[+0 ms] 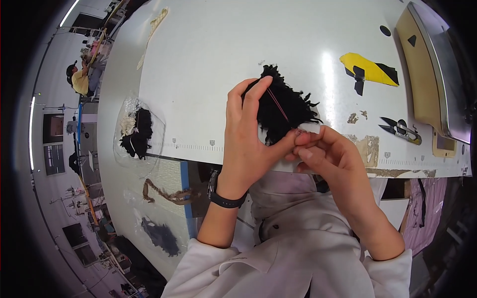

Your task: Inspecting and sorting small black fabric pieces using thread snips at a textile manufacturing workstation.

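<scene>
A black shaggy textile piece with ragged, fringed edges lies at the table's front edge, partly behind my left hand. A thin pink thread runs doubled and taut from my left index fingertip down toward the thumb. My left fingers curve around the black piece, and the thumb meets the right fingertips. My right hand is closed in a pinch beside a small white tag, which sticks out between its fingers. Exactly what lies between the meeting fingertips is hidden.
Thread snips and a yellow-and-black cloth piece lie to the right, near a tan-and-metal case. At left, a clear plastic bag holds black and cream pieces. Far left, a person sits at work.
</scene>
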`<control>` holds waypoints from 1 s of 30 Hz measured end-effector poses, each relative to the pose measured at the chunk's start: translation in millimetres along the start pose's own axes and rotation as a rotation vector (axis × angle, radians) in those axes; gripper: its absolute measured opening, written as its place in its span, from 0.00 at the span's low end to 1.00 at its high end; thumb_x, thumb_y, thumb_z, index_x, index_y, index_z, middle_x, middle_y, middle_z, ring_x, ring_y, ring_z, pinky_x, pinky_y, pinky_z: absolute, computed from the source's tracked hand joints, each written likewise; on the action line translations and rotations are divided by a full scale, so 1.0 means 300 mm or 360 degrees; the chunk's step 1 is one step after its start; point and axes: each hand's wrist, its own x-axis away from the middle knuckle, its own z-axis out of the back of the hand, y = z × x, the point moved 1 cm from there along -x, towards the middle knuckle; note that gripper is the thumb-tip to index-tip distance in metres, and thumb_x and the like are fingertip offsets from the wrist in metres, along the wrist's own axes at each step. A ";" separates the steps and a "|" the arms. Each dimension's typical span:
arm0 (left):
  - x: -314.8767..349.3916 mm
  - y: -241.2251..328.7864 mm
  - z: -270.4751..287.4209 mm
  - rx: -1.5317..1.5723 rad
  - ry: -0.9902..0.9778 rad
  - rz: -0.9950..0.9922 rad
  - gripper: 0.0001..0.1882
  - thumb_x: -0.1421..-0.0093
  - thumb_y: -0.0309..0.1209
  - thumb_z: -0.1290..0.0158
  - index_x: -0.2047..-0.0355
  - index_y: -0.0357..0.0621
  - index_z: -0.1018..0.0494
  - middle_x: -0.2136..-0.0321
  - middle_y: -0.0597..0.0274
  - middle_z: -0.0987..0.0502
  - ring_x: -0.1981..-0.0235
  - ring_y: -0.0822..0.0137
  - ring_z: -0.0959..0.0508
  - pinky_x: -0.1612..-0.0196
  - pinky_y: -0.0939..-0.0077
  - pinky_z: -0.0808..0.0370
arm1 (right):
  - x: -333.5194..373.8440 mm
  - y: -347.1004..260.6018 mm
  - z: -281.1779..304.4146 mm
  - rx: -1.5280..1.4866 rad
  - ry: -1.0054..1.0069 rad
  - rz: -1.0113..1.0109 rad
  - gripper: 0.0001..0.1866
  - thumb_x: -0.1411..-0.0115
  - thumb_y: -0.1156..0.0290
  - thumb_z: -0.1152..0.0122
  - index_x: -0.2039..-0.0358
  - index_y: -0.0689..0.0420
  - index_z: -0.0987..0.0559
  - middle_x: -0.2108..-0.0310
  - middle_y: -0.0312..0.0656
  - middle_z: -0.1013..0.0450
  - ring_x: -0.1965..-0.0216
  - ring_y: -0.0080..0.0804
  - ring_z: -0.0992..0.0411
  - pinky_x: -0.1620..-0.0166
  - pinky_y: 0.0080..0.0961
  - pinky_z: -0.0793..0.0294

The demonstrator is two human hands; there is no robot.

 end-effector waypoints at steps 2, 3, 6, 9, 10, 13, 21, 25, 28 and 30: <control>0.004 0.000 -0.009 -0.0005 0.0007 -0.0004 0.43 0.56 0.28 0.33 0.39 0.47 0.38 0.44 0.47 0.38 0.46 0.47 0.32 0.47 0.58 0.29 | 0.008 0.006 0.001 0.0073 0.0003 0.0030 0.09 0.34 0.78 0.45 0.54 0.65 0.28 0.58 0.38 0.26 0.55 0.22 0.25 0.56 0.19 0.27; 0.006 0.002 -0.013 -0.0010 0.0008 -0.0013 0.43 0.57 0.28 0.33 0.39 0.46 0.38 0.45 0.46 0.38 0.46 0.46 0.32 0.47 0.57 0.30 | 0.011 0.007 0.001 0.0141 0.0010 0.0064 0.09 0.35 0.79 0.45 0.54 0.65 0.28 0.58 0.39 0.26 0.56 0.22 0.24 0.56 0.18 0.27; 0.001 0.006 -0.021 -0.0135 0.0003 -0.0044 0.44 0.57 0.28 0.33 0.38 0.46 0.38 0.45 0.45 0.38 0.46 0.44 0.33 0.46 0.55 0.32 | 0.014 0.002 0.009 0.0154 -0.0023 -0.0011 0.10 0.34 0.78 0.45 0.53 0.66 0.28 0.59 0.39 0.27 0.56 0.23 0.24 0.56 0.18 0.27; 0.002 -0.006 -0.017 -0.0078 -0.0032 -0.0090 0.45 0.56 0.29 0.34 0.37 0.46 0.40 0.44 0.44 0.39 0.45 0.42 0.35 0.45 0.53 0.33 | 0.012 -0.013 0.006 0.0173 0.0040 -0.0062 0.11 0.34 0.78 0.45 0.53 0.67 0.28 0.61 0.39 0.26 0.56 0.22 0.24 0.56 0.19 0.26; 0.003 -0.009 -0.013 -0.0075 -0.0031 -0.0091 0.45 0.56 0.29 0.34 0.37 0.46 0.40 0.44 0.44 0.39 0.45 0.42 0.35 0.45 0.53 0.33 | 0.011 -0.013 0.008 0.0175 0.0043 -0.0061 0.11 0.34 0.78 0.45 0.53 0.67 0.28 0.61 0.39 0.26 0.56 0.22 0.24 0.56 0.19 0.26; 0.010 -0.009 -0.006 -0.0273 -0.0108 -0.0160 0.45 0.53 0.30 0.35 0.35 0.46 0.43 0.43 0.42 0.41 0.45 0.41 0.35 0.45 0.53 0.34 | 0.010 -0.008 0.013 0.0172 0.0043 -0.0064 0.11 0.34 0.78 0.46 0.52 0.67 0.28 0.62 0.39 0.25 0.57 0.22 0.24 0.57 0.20 0.25; 0.012 -0.045 0.001 0.0054 0.0032 -0.0004 0.43 0.48 0.33 0.36 0.35 0.38 0.45 0.44 0.40 0.41 0.45 0.42 0.36 0.43 0.54 0.35 | 0.001 0.007 -0.007 -0.0058 -0.0102 -0.0132 0.08 0.34 0.75 0.45 0.57 0.63 0.24 0.59 0.39 0.24 0.55 0.20 0.27 0.50 0.19 0.30; 0.000 -0.027 -0.005 -0.0110 -0.0025 -0.0076 0.45 0.50 0.34 0.35 0.35 0.37 0.45 0.42 0.39 0.43 0.43 0.42 0.37 0.42 0.53 0.37 | -0.012 0.023 0.008 -0.0383 -0.0139 -0.0161 0.10 0.35 0.77 0.45 0.53 0.62 0.25 0.53 0.38 0.25 0.50 0.22 0.30 0.46 0.19 0.32; 0.004 -0.039 -0.011 -0.0195 -0.0012 -0.0011 0.47 0.51 0.36 0.34 0.35 0.38 0.46 0.40 0.38 0.44 0.41 0.40 0.39 0.41 0.51 0.37 | 0.019 -0.003 -0.031 0.0047 0.0058 0.0182 0.14 0.37 0.82 0.45 0.50 0.64 0.26 0.48 0.40 0.29 0.46 0.24 0.32 0.45 0.21 0.31; 0.007 -0.026 -0.006 -0.0228 -0.0007 -0.0002 0.49 0.53 0.34 0.33 0.34 0.39 0.47 0.40 0.41 0.43 0.40 0.43 0.38 0.40 0.54 0.37 | 0.045 -0.011 -0.003 0.0180 0.0057 0.0242 0.17 0.38 0.84 0.46 0.48 0.64 0.27 0.46 0.40 0.30 0.45 0.25 0.32 0.45 0.22 0.31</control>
